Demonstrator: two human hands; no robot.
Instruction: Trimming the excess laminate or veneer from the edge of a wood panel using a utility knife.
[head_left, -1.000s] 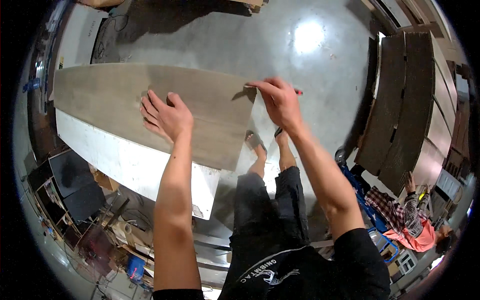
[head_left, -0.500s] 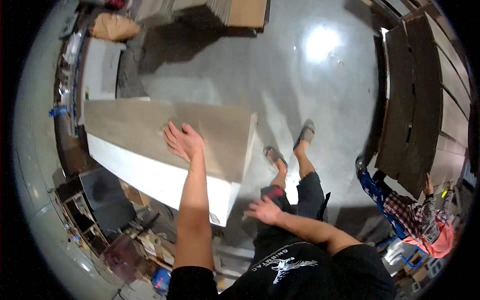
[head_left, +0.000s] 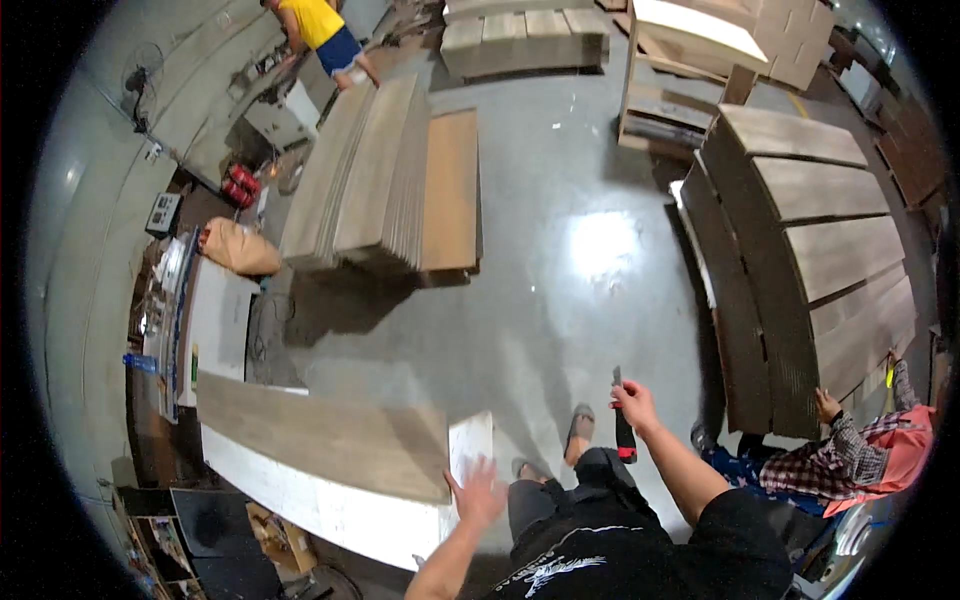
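A grey-brown wood-look board [head_left: 330, 430] lies on a white bench [head_left: 320, 515] to my left. At the board's right end my left hand [head_left: 480, 495] has its fingers spread and is blurred by motion. It is beside the board's corner, over the bench's white end; contact I cannot tell. Raised over the floor to the right, my right hand [head_left: 636, 405] is closed round a slim hand tool [head_left: 625, 440]. This tool has a red and black handle and a narrow dark end pointing away from me; its exact kind is unclear.
Stacked boards [head_left: 375, 180] stand ahead on the left, and another stack [head_left: 525, 40] farther off. To the right is a large board stack [head_left: 800, 250], where a co-worker [head_left: 850, 450] touches its edge. A second person [head_left: 325, 35] bends at the far left.
My view has tilted up and shows more of the room. My left hand has moved from the board's middle to its right end; my right hand has swung out rightward with the tool.
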